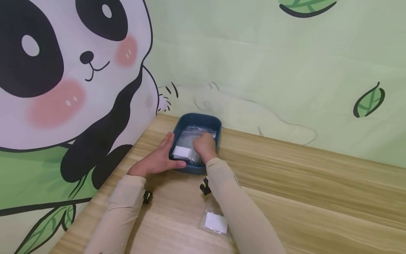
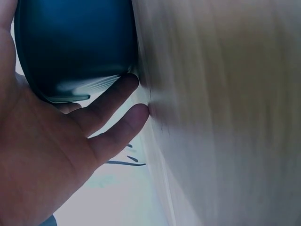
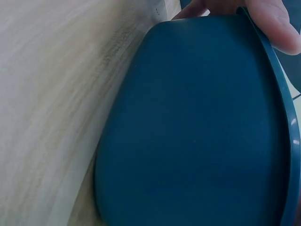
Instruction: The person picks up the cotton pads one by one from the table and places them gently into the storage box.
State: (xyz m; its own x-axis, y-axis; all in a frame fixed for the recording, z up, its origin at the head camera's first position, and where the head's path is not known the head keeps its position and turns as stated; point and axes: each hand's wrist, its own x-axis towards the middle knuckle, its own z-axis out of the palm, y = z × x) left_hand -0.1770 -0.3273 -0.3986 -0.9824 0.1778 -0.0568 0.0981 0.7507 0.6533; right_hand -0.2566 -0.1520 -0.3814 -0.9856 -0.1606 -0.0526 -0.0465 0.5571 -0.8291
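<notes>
A dark blue box (image 1: 198, 169) with rounded corners stands on the table. Inside lie clear plastic bags (image 1: 189, 138) with a white label (image 1: 182, 152) showing at the near left. My left hand (image 1: 155, 160) braces the box's near left corner. Its straight fingers (image 2: 106, 106) lie along the outer wall, and the thumb rests over the near rim. Reaching into the box, my right hand (image 1: 204, 145) is bent at the knuckles over the bags' right side. Its fingertips are hidden, so I cannot tell whether they pinch a bag.
Another clear plastic bag with a white label (image 1: 216, 222) lies on the wooden table (image 1: 304, 197), beside my right forearm. A panda-printed backdrop (image 1: 104, 81) rises at the left, and a pale green one (image 1: 253, 53) stands behind the box.
</notes>
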